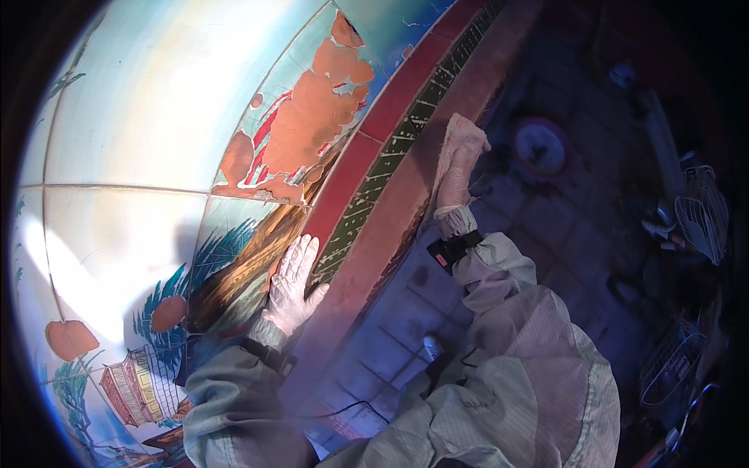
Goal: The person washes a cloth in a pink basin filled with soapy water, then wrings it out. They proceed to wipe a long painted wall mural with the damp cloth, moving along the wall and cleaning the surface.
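A painted tile wall (129, 134) with trees and a building on it fills the left side; glaze has flaked off in orange-brown patches (304, 114). My left hand (294, 286), in a thin pale glove, rests flat with fingers spread slightly at the wall's lower border, beside a dark green patterned strip (380, 169) and red tiles (339, 187). My right hand (459, 167), also gloved, is closed on a pale cloth (462, 131) at the edge of the reddish ledge (386, 210). The fingers of the right hand are partly hidden by the cloth.
Below the ledge lies a dark tiled floor (380, 351) with a round pink-rimmed basin (539, 147). Wire baskets (702, 213) and other items stand at the far right in shadow. A thin black cable (357, 403) crosses the floor near me. A shoe tip (431, 346) shows below.
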`<state>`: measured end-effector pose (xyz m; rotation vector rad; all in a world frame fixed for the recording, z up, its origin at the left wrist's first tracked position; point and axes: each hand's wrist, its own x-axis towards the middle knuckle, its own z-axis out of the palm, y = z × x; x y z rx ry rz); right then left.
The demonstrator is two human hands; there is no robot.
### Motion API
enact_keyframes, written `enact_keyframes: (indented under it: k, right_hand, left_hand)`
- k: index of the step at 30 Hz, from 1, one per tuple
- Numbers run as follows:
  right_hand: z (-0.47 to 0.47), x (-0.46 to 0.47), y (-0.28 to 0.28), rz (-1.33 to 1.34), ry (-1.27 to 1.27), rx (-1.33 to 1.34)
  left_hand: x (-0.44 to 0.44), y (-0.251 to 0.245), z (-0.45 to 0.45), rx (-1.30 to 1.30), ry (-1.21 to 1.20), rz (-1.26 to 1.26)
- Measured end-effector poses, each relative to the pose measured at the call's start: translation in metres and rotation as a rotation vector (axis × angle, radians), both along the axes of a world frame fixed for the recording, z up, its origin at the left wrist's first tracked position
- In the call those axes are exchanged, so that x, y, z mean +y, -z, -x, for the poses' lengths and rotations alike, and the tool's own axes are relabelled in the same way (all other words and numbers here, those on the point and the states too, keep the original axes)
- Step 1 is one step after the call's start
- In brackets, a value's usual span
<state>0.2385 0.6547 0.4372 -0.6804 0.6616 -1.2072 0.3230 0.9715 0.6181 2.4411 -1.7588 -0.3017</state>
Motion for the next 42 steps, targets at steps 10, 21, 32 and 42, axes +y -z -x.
enact_keyframes:
  k: [10,21,32,42]
  right_hand:
    - [0.039,0.247,-0.02,0.08,-0.076,0.222]
    - [0.005,0.074,0.015,-0.02,0.019,0.119]
    - [0.042,0.293,-0.017,0.076,-0.026,0.235]
    - [0.019,0.137,-0.018,-0.202,-0.028,-0.079]
  left_hand:
    - [0.004,0.008,-0.001,-0.043,0.046,0.087]
    - [0.008,0.015,-0.006,-0.003,0.081,0.166]
    - [0.008,0.016,-0.006,-0.001,0.096,0.202]
    - [0.008,0.016,-0.006,-0.002,0.102,0.217]
